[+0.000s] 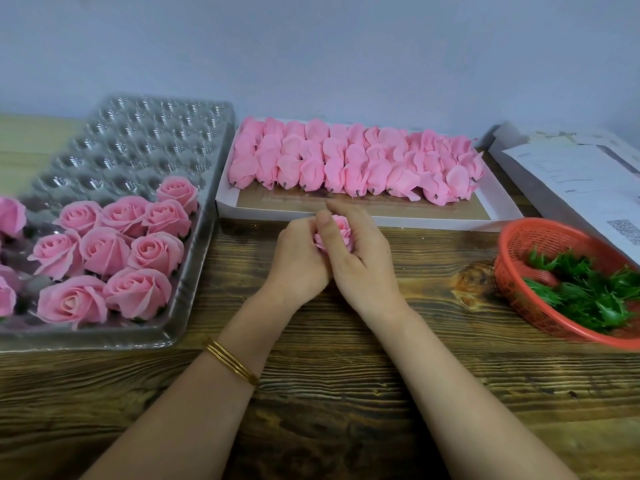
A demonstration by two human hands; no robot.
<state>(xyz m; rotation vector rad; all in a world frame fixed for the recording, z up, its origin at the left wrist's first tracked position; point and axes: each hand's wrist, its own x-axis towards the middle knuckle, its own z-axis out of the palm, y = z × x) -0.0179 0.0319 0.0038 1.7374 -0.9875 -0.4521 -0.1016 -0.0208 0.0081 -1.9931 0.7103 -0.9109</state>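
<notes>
QR code (pixel 626 231) on papers (pixel 568 174), print illegible

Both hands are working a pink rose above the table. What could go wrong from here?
1. The left hand and right hand wrap the rose; a hard squeeze might crease or tear its petals.
2. The box lies just beyond the hands, so a forward slip might disturb the packed blooms.

Table (pixel 346 393): tray (pixel 104 336), box (pixel 346 213), basket (pixel 505 282), perhaps papers (pixel 568 174)

Left hand (pixel 299 252) and right hand (pixel 360 251) cupped together, fingers curled, forearms converging
</notes>
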